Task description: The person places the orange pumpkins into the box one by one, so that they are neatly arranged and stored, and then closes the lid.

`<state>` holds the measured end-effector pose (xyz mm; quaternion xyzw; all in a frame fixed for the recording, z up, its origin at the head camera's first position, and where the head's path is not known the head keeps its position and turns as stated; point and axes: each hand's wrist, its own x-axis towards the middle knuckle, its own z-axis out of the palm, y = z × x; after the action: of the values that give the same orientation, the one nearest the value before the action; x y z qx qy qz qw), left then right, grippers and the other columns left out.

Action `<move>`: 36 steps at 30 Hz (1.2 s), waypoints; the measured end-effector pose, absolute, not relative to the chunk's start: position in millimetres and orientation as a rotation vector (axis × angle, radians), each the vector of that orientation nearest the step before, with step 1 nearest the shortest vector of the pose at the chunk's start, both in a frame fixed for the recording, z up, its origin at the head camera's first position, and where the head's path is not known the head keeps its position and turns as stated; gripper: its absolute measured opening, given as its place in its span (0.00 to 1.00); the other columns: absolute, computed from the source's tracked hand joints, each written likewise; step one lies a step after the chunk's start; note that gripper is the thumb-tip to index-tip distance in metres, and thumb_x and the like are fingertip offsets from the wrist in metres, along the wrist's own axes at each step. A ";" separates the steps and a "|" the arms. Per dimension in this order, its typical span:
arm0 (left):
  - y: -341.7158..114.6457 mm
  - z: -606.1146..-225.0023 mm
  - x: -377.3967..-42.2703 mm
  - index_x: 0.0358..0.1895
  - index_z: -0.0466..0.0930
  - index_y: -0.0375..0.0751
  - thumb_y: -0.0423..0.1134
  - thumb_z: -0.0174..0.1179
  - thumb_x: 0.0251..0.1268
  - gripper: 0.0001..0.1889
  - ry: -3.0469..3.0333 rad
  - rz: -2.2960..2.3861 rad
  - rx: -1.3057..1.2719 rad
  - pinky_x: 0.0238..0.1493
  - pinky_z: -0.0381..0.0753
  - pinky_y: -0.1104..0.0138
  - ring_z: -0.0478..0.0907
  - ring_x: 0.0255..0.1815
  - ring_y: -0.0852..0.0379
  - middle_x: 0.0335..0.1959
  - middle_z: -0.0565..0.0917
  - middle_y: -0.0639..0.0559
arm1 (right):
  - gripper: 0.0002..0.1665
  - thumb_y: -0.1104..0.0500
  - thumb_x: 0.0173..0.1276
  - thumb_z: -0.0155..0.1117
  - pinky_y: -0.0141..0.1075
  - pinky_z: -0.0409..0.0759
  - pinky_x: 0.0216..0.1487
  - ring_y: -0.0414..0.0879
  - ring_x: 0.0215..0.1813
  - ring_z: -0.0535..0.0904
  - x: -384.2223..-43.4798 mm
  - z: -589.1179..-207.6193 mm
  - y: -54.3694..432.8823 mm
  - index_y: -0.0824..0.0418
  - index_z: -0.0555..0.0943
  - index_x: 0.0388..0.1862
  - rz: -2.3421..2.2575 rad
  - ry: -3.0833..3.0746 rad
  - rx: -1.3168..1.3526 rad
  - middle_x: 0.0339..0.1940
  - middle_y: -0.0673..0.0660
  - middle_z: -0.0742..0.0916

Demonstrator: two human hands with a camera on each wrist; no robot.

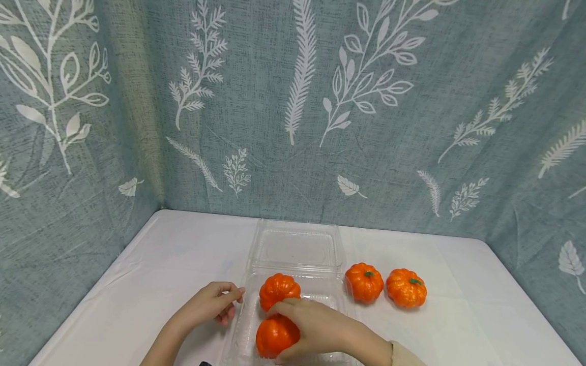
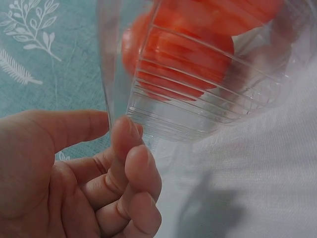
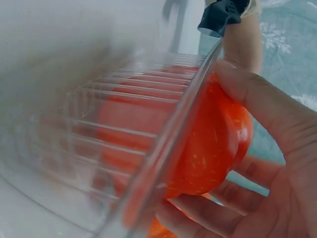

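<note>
A clear plastic clamshell container (image 1: 247, 305) lies on the table with its lid (image 1: 299, 244) folded back, away from me. My left hand (image 1: 215, 302) pinches the container's left rim between thumb and index finger; the left wrist view shows this grip, the other fingers loosely bent below. Inside the near half, my right hand (image 1: 316, 325) holds an orange pumpkin (image 1: 274, 336), thumb and fingers round its sides. Just behind it in the container sits another pumpkin (image 1: 279, 288). Through the right wrist view, the held pumpkin (image 3: 213, 144) shows partly behind the clear wall.
Two more orange pumpkins with green stems, one (image 1: 363, 283) beside the container and one (image 1: 406, 288) farther right, stand on the white tablecloth (image 1: 458, 315). A teal curtain (image 1: 256, 127) with white leaf prints hangs behind and at both sides.
</note>
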<state>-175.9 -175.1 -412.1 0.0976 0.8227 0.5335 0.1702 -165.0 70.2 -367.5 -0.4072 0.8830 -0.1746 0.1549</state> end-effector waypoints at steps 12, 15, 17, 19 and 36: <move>-174.4 -411.0 -175.5 0.33 0.75 0.32 0.44 0.47 0.71 0.16 2.344 1.505 0.274 0.20 0.76 0.66 0.70 0.14 0.61 0.13 0.72 0.54 | 0.32 0.42 0.47 0.74 0.33 0.75 0.50 0.34 0.48 0.75 -164.8 -373.6 69.7 0.46 0.75 0.51 -0.545 2.571 -1.228 0.48 0.42 0.80; -174.5 -410.2 -175.6 0.33 0.75 0.33 0.44 0.47 0.70 0.16 2.344 1.504 0.270 0.20 0.76 0.66 0.70 0.14 0.61 0.13 0.72 0.54 | 0.33 0.40 0.47 0.73 0.33 0.75 0.50 0.34 0.48 0.75 -164.3 -374.1 69.3 0.46 0.74 0.52 -0.545 2.585 -1.232 0.48 0.42 0.80; -174.6 -409.7 -175.5 0.33 0.75 0.33 0.45 0.48 0.70 0.16 2.345 1.504 0.266 0.21 0.76 0.66 0.70 0.14 0.61 0.13 0.72 0.54 | 0.34 0.39 0.47 0.73 0.33 0.75 0.50 0.35 0.48 0.75 -164.2 -373.6 69.0 0.46 0.74 0.52 -0.547 2.586 -1.215 0.49 0.42 0.80; -174.6 -409.4 -175.4 0.33 0.75 0.34 0.45 0.48 0.70 0.17 2.349 1.502 0.263 0.21 0.76 0.67 0.70 0.14 0.61 0.13 0.72 0.54 | 0.33 0.39 0.47 0.72 0.34 0.75 0.50 0.35 0.48 0.75 -163.9 -372.4 69.5 0.46 0.74 0.52 -0.549 2.580 -1.186 0.49 0.42 0.80; -174.9 -413.3 -175.2 0.34 0.75 0.32 0.45 0.47 0.70 0.17 2.347 1.512 0.273 0.19 0.75 0.67 0.70 0.13 0.61 0.13 0.71 0.54 | 0.19 0.43 0.60 0.64 0.26 0.75 0.40 0.33 0.40 0.77 -168.6 -343.3 99.3 0.52 0.80 0.44 -0.610 2.544 -1.212 0.39 0.40 0.83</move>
<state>-175.2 -174.9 -413.3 0.0959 0.8249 0.5313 0.1675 -168.6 99.3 -343.3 -0.4167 0.8751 -0.2099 0.1288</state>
